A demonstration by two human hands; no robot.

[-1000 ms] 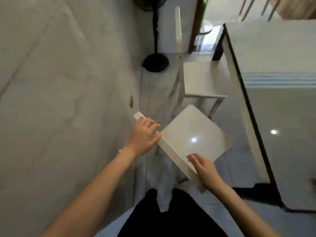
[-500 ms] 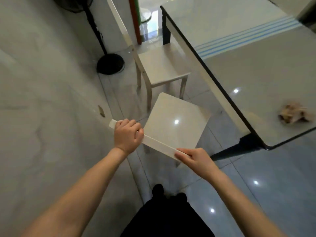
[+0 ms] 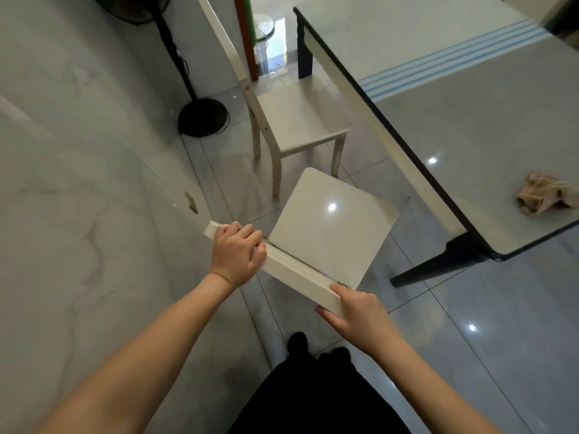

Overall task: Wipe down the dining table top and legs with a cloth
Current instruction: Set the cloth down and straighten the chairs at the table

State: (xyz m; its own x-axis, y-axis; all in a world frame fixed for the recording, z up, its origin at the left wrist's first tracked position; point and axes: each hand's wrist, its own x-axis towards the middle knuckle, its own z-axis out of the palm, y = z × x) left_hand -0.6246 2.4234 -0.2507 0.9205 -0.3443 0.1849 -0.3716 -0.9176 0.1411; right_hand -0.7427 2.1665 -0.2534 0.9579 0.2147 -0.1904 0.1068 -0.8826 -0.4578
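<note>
A glossy grey dining table (image 3: 470, 98) with a black rim fills the upper right; one dark leg (image 3: 438, 264) shows under its near corner. A crumpled beige cloth (image 3: 545, 197) lies on the tabletop near that corner, away from both hands. Both hands hold the top rail of a cream chair (image 3: 332, 220) that stands in front of me, left of the table. My left hand (image 3: 236, 253) is closed over the rail's left end. My right hand (image 3: 354, 311) grips the rail's right end.
A second cream chair (image 3: 297, 120) stands farther off, beside the table's long edge. A black fan stand (image 3: 202, 117) sits on the floor by the marble wall (image 3: 78, 151) on the left. A doorway lies beyond. My dark-clothed legs are at the bottom.
The view has swung right, bringing the tabletop corner and the cloth into sight. Both hands have stayed on the chair's top rail, and the chair sits slightly farther from the table.
</note>
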